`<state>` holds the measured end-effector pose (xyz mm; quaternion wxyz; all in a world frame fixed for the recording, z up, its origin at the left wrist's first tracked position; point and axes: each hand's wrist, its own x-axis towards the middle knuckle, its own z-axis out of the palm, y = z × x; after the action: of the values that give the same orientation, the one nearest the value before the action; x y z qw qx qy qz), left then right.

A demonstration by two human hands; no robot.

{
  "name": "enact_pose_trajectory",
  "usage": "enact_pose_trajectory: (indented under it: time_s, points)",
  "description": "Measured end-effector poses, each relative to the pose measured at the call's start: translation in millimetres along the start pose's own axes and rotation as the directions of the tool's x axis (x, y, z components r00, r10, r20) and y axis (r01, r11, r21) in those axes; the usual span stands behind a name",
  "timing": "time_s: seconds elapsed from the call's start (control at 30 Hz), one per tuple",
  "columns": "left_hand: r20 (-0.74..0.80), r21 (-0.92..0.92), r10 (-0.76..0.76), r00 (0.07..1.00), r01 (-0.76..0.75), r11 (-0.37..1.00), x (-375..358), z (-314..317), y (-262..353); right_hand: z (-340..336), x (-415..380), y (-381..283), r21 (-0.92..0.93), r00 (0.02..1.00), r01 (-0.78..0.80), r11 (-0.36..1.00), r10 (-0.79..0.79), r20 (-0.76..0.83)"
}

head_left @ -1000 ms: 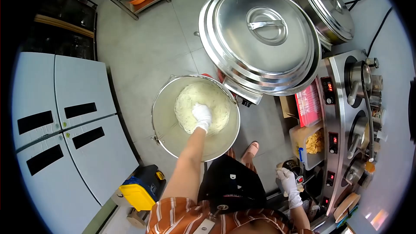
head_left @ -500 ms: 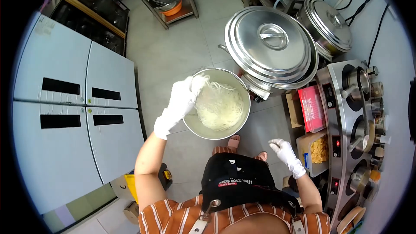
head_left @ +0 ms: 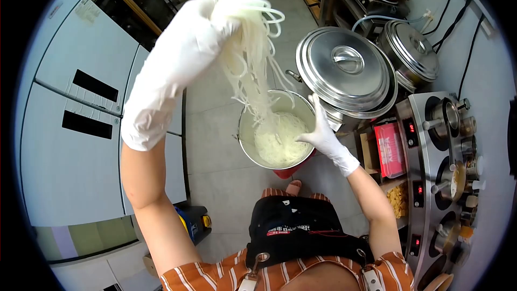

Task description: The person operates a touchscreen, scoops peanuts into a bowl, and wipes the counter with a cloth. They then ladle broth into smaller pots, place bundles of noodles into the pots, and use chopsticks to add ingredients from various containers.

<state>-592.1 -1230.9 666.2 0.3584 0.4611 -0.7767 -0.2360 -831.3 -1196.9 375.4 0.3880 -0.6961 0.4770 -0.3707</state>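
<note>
Left hand (head_left: 177,59), gloved, raised high, fingers closed around bunch of noodles (head_left: 253,48). Strands hang straight down, long axis vertical, into metal bucket (head_left: 245,129) on floor. Right hand (head_left: 318,132), fingers spread, low at bucket rim, touches noodle heap.

A large steel pot with a lid (head_left: 347,70) stands on the grey floor (head_left: 215,145), a smaller lidded pot (head_left: 413,54) behind it. A red box (head_left: 389,143) sits beside the cooker (head_left: 439,167). White cabinets (head_left: 75,113) line the left.
</note>
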Motion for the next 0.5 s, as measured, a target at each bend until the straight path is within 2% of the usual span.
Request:
enact_pose_trajectory:
  time_s: [0.07,0.13,0.2,0.23,0.3,0.33,0.4,0.43,0.47,0.5]
  points:
    - [0.009,0.094,0.015,1.0,-0.016,0.995,5,-12,14,19,19,-16,0.053,0.997,0.073,0.996,-0.071,-0.03]
    - [0.009,0.11,0.025,1.0,-0.025,0.994,7,-20,24,42,32,-30,0.104,0.989,0.142,0.984,-0.136,-0.062]
    - [0.006,0.165,0.016,1.0,-0.017,0.986,12,-34,21,68,42,-38,0.254,0.968,0.24,0.937,-0.211,-0.136]
    - [0.004,0.168,0.017,1.0,-0.018,0.986,13,-36,22,83,46,-34,0.255,0.967,0.243,0.936,-0.214,-0.136]
    - [-0.067,0.172,0.001,0.998,0.011,0.985,14,-40,27,107,53,-23,0.561,0.997,0.056,0.826,-0.075,0.011]
    - [-0.05,0.169,0.003,0.999,0.005,0.986,16,-48,21,96,49,-35,0.447,0.996,-0.079,0.891,0.049,0.078]
    - [-0.042,0.118,-0.025,0.999,0.03,0.993,17,-52,16,89,42,-22,0.388,0.95,-0.31,0.868,0.272,0.152]
    - [-0.028,0.061,-0.053,0.998,0.054,0.997,17,-52,12,84,39,-6,0.194,0.962,-0.266,0.944,0.247,0.115]
    - [0.038,-0.071,-0.023,0.999,0.025,0.997,17,-53,-4,76,35,12,-0.012,0.973,-0.216,0.976,0.217,0.084]
    - [0.015,-0.108,-0.063,0.998,0.065,0.992,14,-44,-18,64,32,26,-0.305,0.991,-0.099,0.947,0.121,0.054]
